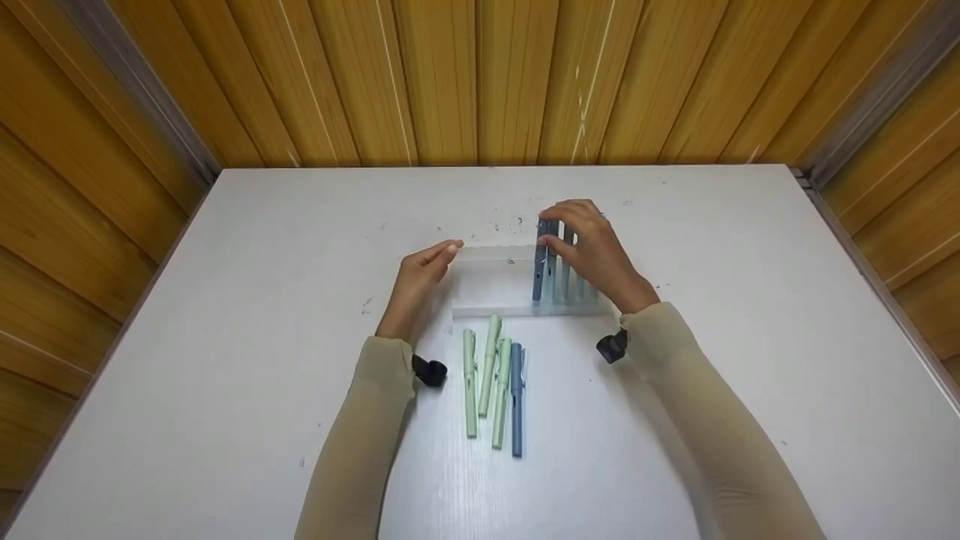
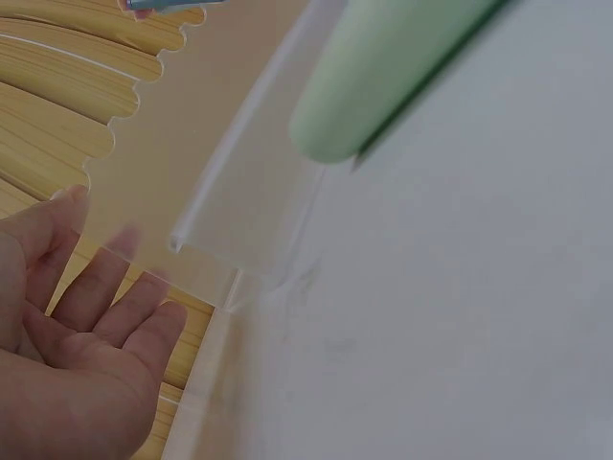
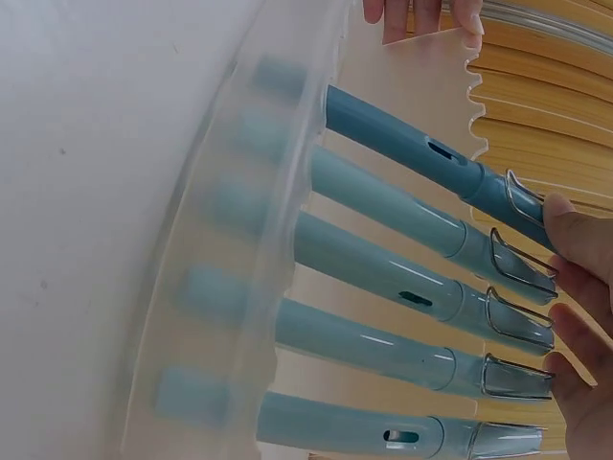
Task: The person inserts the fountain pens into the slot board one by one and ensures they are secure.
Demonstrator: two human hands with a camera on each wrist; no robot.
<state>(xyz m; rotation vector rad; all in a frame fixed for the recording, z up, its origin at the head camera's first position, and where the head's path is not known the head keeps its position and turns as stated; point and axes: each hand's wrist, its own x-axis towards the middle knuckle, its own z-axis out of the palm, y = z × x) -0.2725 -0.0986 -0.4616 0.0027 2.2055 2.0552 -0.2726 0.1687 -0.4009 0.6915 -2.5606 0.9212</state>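
Note:
A clear plastic pen holder point(image 1: 491, 289) with a scalloped top edge stands mid-table, its back panel tilted. My left hand point(image 1: 420, 281) pinches the panel's upper left corner between thumb and forefinger; the left wrist view shows its other fingers behind the panel. A darker blue pen point(image 3: 402, 142) has its lower end in the holder's front trough, and my right hand point(image 1: 596, 247) pinches its cap. Beside it, several lighter blue pens point(image 3: 374, 249) stand in a row in the holder, clips showing. The right hand's other fingers lie close to their caps.
In front of the holder several light green pens point(image 1: 470, 382) and one blue pen point(image 1: 517, 401) lie on the white table point(image 1: 262, 360). One green pen point(image 2: 374, 86) looms near the left wrist camera. Yellow wood-look panels point(image 1: 510, 82) stand behind the table.

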